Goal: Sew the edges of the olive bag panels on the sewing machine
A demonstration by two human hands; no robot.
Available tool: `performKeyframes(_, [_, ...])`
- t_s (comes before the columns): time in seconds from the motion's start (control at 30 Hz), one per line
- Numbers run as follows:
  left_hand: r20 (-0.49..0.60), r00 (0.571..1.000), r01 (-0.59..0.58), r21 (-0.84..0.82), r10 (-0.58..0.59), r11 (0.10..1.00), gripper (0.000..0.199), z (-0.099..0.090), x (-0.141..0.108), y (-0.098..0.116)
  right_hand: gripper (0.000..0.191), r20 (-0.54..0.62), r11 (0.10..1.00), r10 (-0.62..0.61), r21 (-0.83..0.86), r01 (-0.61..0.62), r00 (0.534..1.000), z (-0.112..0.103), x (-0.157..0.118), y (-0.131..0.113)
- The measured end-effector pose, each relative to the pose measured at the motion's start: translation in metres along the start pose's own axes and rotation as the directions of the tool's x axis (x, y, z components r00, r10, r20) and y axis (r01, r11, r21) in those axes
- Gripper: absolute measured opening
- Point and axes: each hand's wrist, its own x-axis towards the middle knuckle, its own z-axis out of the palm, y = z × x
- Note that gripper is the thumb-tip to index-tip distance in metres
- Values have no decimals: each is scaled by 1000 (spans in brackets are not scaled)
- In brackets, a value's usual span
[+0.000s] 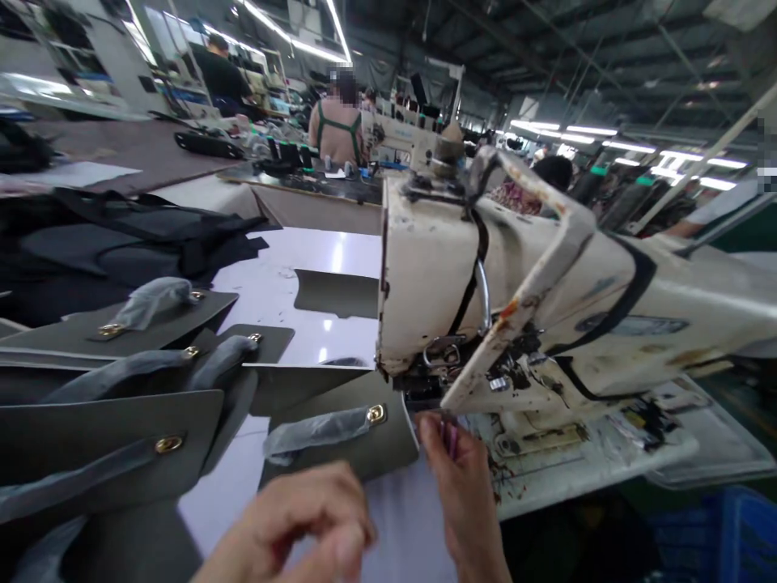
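The right hand [466,498] has its grip closed on a small purplish sliver [450,438] (too thin to identify), while the left hand's [291,526] curled grip may or may not hold anything; the grey panel [340,445] lies just left of the right hand, nearer it than the left, its wrapped strap [316,431] running lengthwise to a brass stud [376,414], with a cream sewing machine [486,283] beyond and no legible writing
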Motion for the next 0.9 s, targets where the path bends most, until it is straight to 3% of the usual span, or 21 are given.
performKeyframes(0.07, [-283, 949, -45, 313, 138, 949, 22, -33, 24, 8, 45, -60, 999, -33, 35, 35, 998, -6, -10, -7])
performKeyframes(0.1, [-319, 923, -27, 505, 216, 863, 24, -49, 38, 6, 48, -57, 997, -37, 72, 41, 998, -5, -17, -12])
performKeyframes(0.17, [-282, 928, 87, 800, 243, 594, 31, -75, 67, -5, 52, 66, 985, -15, 172, 4, 998, 2, -30, -20])
performKeyframes(0.23, [-203, 970, 124, 884, 132, 452, 32, -89, 90, -22, 55, 270, 954, 47, 274, -124, 962, 17, -41, -25])
performKeyframes(0.33, [-178, 982, 136, 898, 62, 419, 20, -92, 102, -36, 57, 475, 844, 147, 397, -360, 868, 50, -47, -29])
performKeyframes(0.4, [-241, 963, 176, 900, 119, 399, 23, -89, 96, -35, 69, 549, 714, 191, 491, -499, 814, 70, -41, -31])
performKeyframes(0.47, [-337, 909, 239, 902, 244, 359, 25, -88, 85, -30, 70, 618, 551, 222, 559, -620, 754, 85, -32, -33])
performKeyframes(0.53, [-393, 830, 281, 908, 396, 312, 24, -88, 74, -23, 50, 675, 394, 248, 585, -708, 695, 93, -20, -35])
performKeyframes(0.6, [-391, 777, 284, 917, 493, 278, 24, -89, 67, -19, 36, 695, 279, 278, 603, -748, 663, 97, -11, -36])
performKeyframes(0.7, [-379, 744, 271, 924, 550, 270, 24, -87, 64, -15, 46, 662, 193, 317, 656, -730, 679, 100, -4, -36])
performKeyframes(0.9, [-365, 719, 260, 930, 592, 258, 23, -81, 64, -13, 44, 566, 153, 354, 750, -643, 745, 110, 5, -37])
